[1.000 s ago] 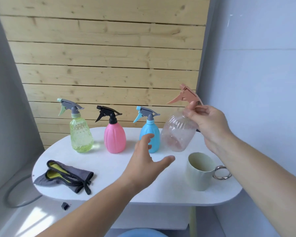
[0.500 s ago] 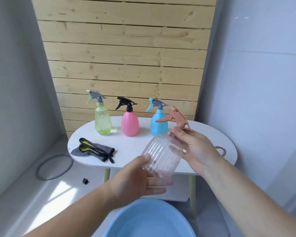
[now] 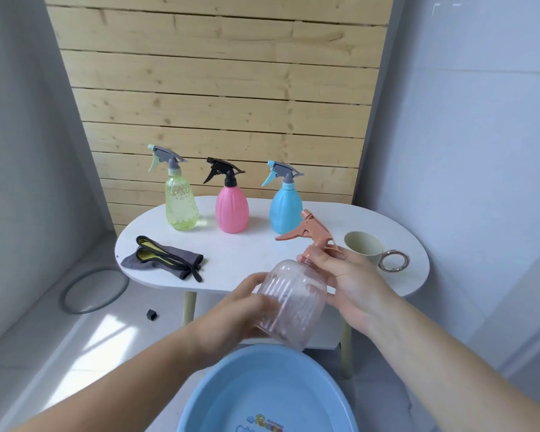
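Note:
A clear pinkish ribbed spray bottle [image 3: 290,304] with a salmon trigger head [image 3: 309,233] is held tilted in the air in front of the white table [image 3: 250,257], above a blue basin [image 3: 262,394]. My left hand [image 3: 231,313] wraps around the bottle's body from the left. My right hand [image 3: 346,282] grips the bottle at its neck and collar, just under the trigger head. The bottle looks empty.
On the table stand a yellow-green spray bottle [image 3: 180,201], a pink one [image 3: 232,207] and a blue one [image 3: 285,207]. A grey-and-yellow cloth [image 3: 162,258] lies front left, a cream mug [image 3: 367,249] with a ring handle at the right. A round hoop [image 3: 94,289] lies on the floor.
The bottle has come from above the table down toward me, over the basin. My left hand, free a second ago, now holds its body. The view has pulled back from the table.

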`<control>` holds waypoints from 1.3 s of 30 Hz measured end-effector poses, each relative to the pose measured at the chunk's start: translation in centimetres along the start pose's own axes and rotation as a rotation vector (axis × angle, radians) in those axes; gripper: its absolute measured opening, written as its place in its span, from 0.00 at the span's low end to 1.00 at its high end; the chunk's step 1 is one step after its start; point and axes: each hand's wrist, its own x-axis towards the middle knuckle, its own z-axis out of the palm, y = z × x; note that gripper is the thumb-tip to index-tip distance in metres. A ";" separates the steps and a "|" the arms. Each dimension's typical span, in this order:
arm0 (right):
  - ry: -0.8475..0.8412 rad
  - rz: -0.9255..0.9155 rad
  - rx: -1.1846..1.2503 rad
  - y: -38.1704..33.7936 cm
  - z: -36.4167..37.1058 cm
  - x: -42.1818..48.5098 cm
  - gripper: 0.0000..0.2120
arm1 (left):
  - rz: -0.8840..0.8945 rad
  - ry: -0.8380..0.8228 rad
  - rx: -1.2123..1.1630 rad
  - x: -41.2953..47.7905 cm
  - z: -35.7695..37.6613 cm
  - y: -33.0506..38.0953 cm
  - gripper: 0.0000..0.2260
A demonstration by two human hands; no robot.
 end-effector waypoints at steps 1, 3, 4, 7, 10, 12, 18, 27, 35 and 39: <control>-0.012 0.015 0.016 0.1 -0.1 0.1 0.03 | -0.052 -0.073 -0.075 0.2 -0.4 -0.3 0.31; -0.014 0.018 0.020 0.2 -0.2 0.1 0.04 | -0.082 -0.140 -0.068 0.4 -0.3 -0.6 0.36; -0.009 0.008 0.007 0.3 -0.1 0.1 0.05 | -0.068 -0.127 -0.015 0.5 0.0 -0.7 0.40; -0.011 -0.016 -0.040 0.6 0.0 0.0 0.04 | -0.032 0.019 0.104 0.4 0.8 -0.4 0.44; -0.046 0.008 -0.064 0.6 -0.1 0.1 0.03 | -0.064 0.006 0.010 0.4 0.5 -0.4 0.38; -0.092 0.044 -0.049 0.5 -0.1 0.3 0.03 | -0.099 -0.055 -0.075 0.4 0.0 -0.6 0.34; -0.203 0.086 0.051 1.0 0.5 1.3 0.07 | -0.090 -0.054 -0.049 0.1 -0.5 -0.8 0.48; -0.271 0.103 0.011 1.3 0.5 2.3 0.04 | -0.166 -0.041 -0.198 0.1 -1.7 -1.1 0.32; -0.103 0.045 -0.049 2.0 0.7 3.7 0.08 | -0.189 0.014 -0.109 0.6 -2.0 -2.3 0.35; 0.055 0.000 0.030 1.5 0.5 5.7 0.04 | -0.243 0.083 -0.070 0.0 -3.2 -3.0 0.34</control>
